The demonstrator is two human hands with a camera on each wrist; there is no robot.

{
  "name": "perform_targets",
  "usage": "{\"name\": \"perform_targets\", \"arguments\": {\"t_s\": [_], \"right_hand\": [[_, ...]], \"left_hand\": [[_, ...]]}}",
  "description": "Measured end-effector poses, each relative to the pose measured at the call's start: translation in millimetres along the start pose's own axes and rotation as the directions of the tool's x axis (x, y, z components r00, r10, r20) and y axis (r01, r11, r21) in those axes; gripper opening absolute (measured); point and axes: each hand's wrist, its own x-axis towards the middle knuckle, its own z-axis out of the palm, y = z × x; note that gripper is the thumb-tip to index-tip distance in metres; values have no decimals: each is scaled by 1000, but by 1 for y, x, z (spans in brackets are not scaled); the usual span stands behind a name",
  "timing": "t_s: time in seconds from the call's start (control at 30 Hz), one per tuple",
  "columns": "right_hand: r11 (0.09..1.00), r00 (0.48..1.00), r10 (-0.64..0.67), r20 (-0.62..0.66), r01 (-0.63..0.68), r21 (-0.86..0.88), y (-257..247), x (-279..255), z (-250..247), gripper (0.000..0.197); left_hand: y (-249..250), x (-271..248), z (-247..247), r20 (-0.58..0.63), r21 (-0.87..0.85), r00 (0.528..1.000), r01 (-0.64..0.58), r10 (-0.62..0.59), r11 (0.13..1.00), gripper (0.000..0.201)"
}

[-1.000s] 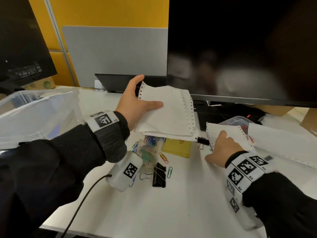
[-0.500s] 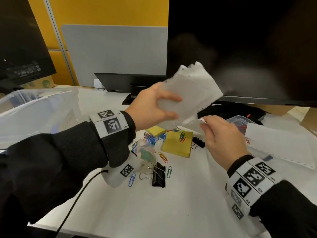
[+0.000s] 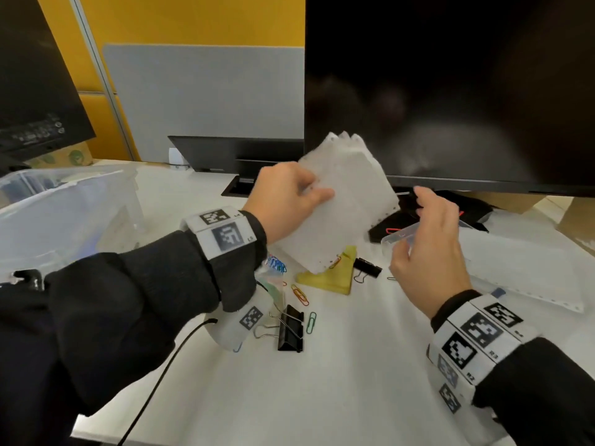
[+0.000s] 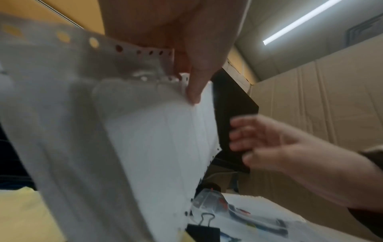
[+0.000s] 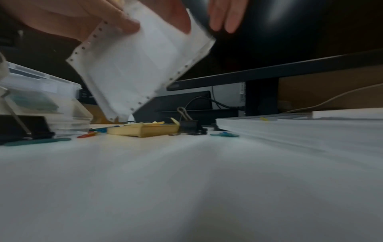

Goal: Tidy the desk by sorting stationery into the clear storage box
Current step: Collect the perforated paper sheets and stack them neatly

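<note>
Left hand [image 3: 283, 204] pinching the paper stack [image 3: 341, 204]: thumb laid across the near face, fingers behind, close to the perforated edge. Wrist view confirms it, fingertip pressed on the sheets just under the row of punched holes. I hold the stack off the desk, tilted, one corner pointing down over the yellow sticky notes [image 3: 328, 278] without touching them. My guess at the reason: a grip at the edge lets the sheets hang and square up before they travel.

Right hand [image 3: 425, 239] holds nothing. Fingers loosely spread, near the stack's far edge but apart from it; motion blur in the wrist view, so I cannot say which way it is going. Likely placed to steady or tap the loose side.

Clear storage box [image 3: 64, 214] sits well to the left, open top, some contents dimly visible through the wall. That is where the stack should go, judging by the task.

Below the hands on the desk [image 3: 322, 397]: a large binder clip [image 3: 289, 329], a smaller binder clip [image 3: 367, 268], coloured paper clips [image 3: 299, 292] scattered about, all unsorted. More perforated paper [image 3: 515, 268] lies flat at right, with a small clear container [image 3: 396, 236] partly hidden behind my right hand. Monitor [image 3: 450, 91] directly behind.

Risk as I judge it: a one-edge pinch could let inner sheets slide out.
</note>
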Motion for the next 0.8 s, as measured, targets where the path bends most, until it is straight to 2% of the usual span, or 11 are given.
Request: {"name": "perform_targets", "arguments": {"t_s": [0.07,0.13,0.2,0.27,0.37,0.43,0.53,0.6,0.7,0.8], "right_hand": [[957,974,211,85,-189,-219,14,3,-5,68],[828,886,440,149,-335,-450,31,7,-9,70],[667,809,573,129,-369,-647,47,12,-10,71],[563,750,655,92,-403,-721,59,16,-11,72],[547,646,747,158,-462,-698,73,19,-9,68],[606,652,716,249,-402,-687,76,19,-8,55],[675,733,615,291,-298,-675,73,17,-10,41],[696,767,563,309,-239,-677,70,16,-12,37],[701,773,526,354,-159,-695,69,15,-13,30],[726,792,491,364,-140,-674,68,14,-16,28]], "left_hand": [[-3,3,-8,-48,-87,997,60,-64,994,33],[-7,6,-14,-78,-167,989,112,-126,980,34],[-10,8,-17,-112,-219,980,140,-167,966,40],[-9,9,-19,-133,-260,973,150,-189,954,41],[-7,9,-17,-126,-285,974,148,-190,947,30],[-5,8,-15,-107,-305,977,144,-184,941,17],[-4,7,-13,-90,-340,982,127,-167,932,18],[-4,6,-12,-80,-356,984,120,-158,927,18],[-3,5,-12,-69,-365,988,107,-141,925,19],[-3,3,-13,-73,-360,989,95,-130,928,21]]}}
